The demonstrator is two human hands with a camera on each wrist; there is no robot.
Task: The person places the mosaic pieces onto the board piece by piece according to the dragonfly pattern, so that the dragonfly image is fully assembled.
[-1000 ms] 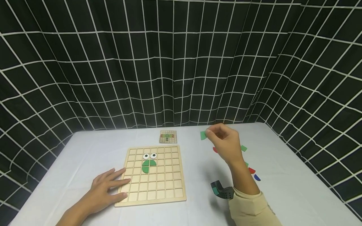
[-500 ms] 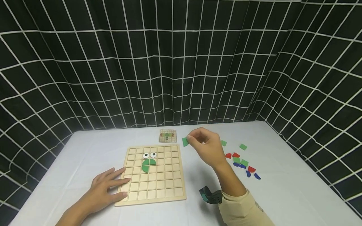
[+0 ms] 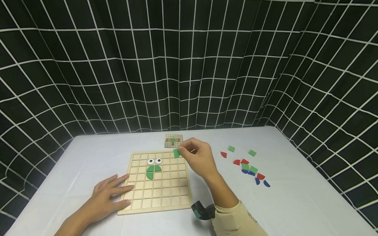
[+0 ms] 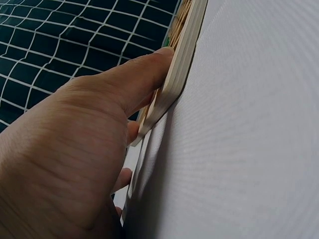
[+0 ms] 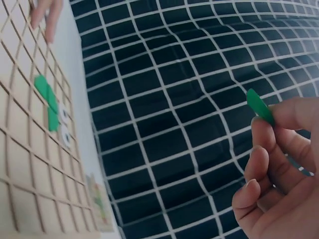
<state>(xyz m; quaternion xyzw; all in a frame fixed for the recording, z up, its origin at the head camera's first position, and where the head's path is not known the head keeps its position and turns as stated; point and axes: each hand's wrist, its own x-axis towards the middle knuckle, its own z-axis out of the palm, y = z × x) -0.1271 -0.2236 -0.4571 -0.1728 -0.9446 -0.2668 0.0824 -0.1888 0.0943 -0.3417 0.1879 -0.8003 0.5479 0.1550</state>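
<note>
In the head view my right hand (image 3: 198, 157) pinches a small flat green tile (image 3: 176, 153) between thumb and forefinger, above the far right corner of the wooden grid board (image 3: 165, 193). Fingers cover part of the tile, so its full outline is hidden. The right wrist view shows the tile (image 5: 259, 106) nearly edge-on. My left hand (image 3: 104, 198) rests with spread fingers on the board's left edge. On the board lie two white eye pieces (image 3: 155, 161) and, just below them, three dark green quarter-circle pieces (image 3: 150, 168) forming most of a disc.
A small pattern card (image 3: 173, 141) lies behind the board. To the right are scattered light green squares (image 3: 252, 153), red quarter circles (image 3: 236, 162) and blue rounded pieces (image 3: 267, 183). A dark gridded curtain (image 3: 186, 65) hangs behind the white table (image 3: 295, 196).
My right hand has carried the green tile leftward from near the loose pieces to above the board's far right corner. The left hand has stayed on the board's edge.
</note>
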